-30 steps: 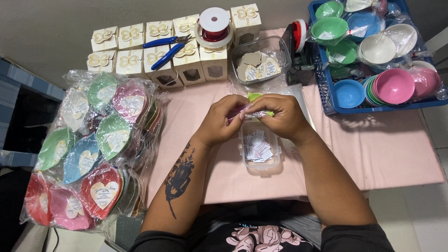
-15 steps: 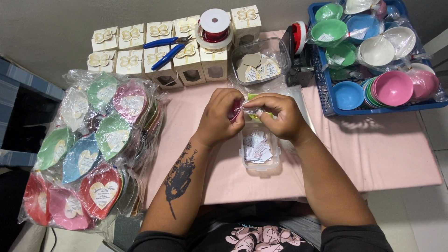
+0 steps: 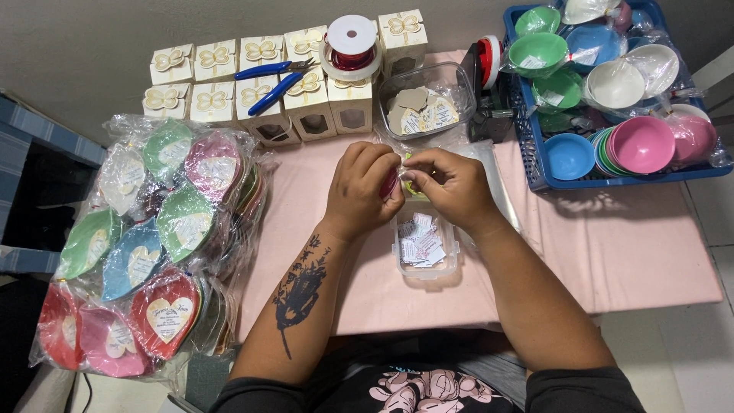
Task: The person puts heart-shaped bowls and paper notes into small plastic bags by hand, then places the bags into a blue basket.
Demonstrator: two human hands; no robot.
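Since a moment ago both hands have drawn closer together and slightly nearer the body, above the pink table (image 3: 612,245). The left hand (image 3: 362,191) curls its fingers around a small dark red piece (image 3: 390,184), pressing it against the right hand (image 3: 449,187), whose thumb and fingertips pinch a crinkled clear wrapper with a green item (image 3: 414,186) inside. This bundle hovers just above the small clear container of paper tags (image 3: 425,246), near the tub of heart-shaped cards (image 3: 425,98).
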